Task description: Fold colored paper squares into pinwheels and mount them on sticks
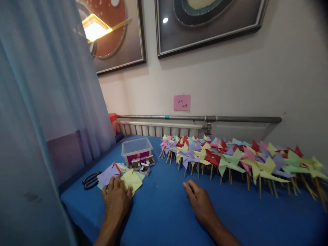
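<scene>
Loose paper pieces (pixel 133 180), mainly lilac and pale yellow with red showing, lie overlapping in an uneven pile on the blue tabletop (pixel 159 215), partly under the left hand (pixel 116 196).

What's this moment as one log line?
left hand: on paper pieces; right hand: curled, near pinwheels; plastic box: beyond paper pieces

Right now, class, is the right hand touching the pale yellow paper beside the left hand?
Apart. The head view shows a bare stretch of blue surface between the right hand and the yellow paper.

A head-worn camera looks forward and down, close above the blue surface (pixel 164 218), facing the wall (pixel 217 75).
</scene>
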Demonstrator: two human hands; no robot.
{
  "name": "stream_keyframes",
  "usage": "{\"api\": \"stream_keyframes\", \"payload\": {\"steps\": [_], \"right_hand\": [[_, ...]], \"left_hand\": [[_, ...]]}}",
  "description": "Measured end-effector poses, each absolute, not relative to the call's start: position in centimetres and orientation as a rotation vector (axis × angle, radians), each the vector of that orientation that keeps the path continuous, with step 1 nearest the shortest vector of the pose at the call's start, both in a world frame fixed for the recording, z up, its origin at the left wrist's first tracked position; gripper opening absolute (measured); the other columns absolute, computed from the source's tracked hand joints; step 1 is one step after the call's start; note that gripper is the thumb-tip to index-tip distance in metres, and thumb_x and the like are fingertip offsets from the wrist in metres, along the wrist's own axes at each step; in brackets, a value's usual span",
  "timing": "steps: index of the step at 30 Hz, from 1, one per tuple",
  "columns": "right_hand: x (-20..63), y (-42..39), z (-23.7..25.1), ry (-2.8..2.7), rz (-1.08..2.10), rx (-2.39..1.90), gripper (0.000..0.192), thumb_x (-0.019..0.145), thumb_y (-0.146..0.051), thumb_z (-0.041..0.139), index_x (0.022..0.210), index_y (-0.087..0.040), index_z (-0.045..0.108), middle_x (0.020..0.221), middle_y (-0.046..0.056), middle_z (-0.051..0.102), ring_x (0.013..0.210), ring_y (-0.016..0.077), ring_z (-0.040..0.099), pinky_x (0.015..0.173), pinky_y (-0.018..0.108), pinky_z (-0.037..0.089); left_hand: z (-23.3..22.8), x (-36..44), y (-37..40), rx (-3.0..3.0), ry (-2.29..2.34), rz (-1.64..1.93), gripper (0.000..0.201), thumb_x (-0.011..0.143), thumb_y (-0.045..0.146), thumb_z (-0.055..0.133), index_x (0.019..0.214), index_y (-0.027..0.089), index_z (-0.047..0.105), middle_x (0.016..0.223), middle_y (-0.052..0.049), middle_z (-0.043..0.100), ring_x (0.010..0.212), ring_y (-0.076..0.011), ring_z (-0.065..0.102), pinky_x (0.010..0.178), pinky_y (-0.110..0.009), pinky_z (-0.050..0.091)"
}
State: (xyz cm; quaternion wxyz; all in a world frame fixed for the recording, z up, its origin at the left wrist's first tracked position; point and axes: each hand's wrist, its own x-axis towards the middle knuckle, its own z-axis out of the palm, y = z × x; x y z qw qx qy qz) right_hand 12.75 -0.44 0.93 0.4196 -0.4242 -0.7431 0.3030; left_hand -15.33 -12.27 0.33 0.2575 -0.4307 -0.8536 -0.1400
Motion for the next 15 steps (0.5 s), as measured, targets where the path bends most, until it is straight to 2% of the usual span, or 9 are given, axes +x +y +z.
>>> {"api": "stream_keyframes", "payload": {"steps": [4,8,13,15], "right_hand": [[12.8,-0.4,0.9,-1.848,0.759,-1.070,0.046,0.094,-0.062,0.041,0.065,-0.026,0.036,0.056,-0.006,0.039,0.055,0.0146,0.040,0.053,0.027,0.032],[12.8,-0.3,0.9,-1.842,0.767,-1.097,0.045,0.093,-0.061,0.042,0.065,-0.026,0.037,0.057,-0.006,0.038,0.055,0.0149,0.041,0.054,0.027,0.033],[12.7,-0.2,0.8,-1.851,0.769,-1.093,0.043,0.092,-0.059,0.042,0.065,-0.026,0.037,0.058,-0.006,0.036,0.055,0.0150,0.040,0.055,0.027,0.032],[12.7,-0.2,0.7,-1.856,0.776,-1.094,0.043,0.092,-0.059,0.042,0.065,-0.026,0.037,0.058,-0.006,0.037,0.056,0.0152,0.040,0.055,0.028,0.031]], "left_hand": [[0.0,-15.6,-12.3,-1.198,-2.299,-0.417,0.031,0.095,0.026,0.048,0.107,0.018,0.076,0.138,-0.014,0.065,0.136,-0.0310,0.047,0.115,-0.050,0.024],[0.7,-15.6,-12.4,-1.211,-2.239,-0.598,0.033,0.098,0.022,0.043,0.098,0.020,0.076,0.126,-0.013,0.072,0.123,-0.0290,0.058,0.111,-0.047,0.031],[2.5,-16.3,-12.3,-1.105,-2.120,-1.074,0.029,0.097,0.031,0.047,0.097,0.020,0.074,0.127,-0.014,0.070,0.122,-0.0290,0.060,0.113,-0.047,0.033],[3.0,-16.4,-11.6,-1.015,-2.131,-1.395,0.031,0.095,0.037,0.048,0.097,0.019,0.073,0.121,-0.013,0.072,0.117,-0.0283,0.063,0.108,-0.044,0.041]]}}
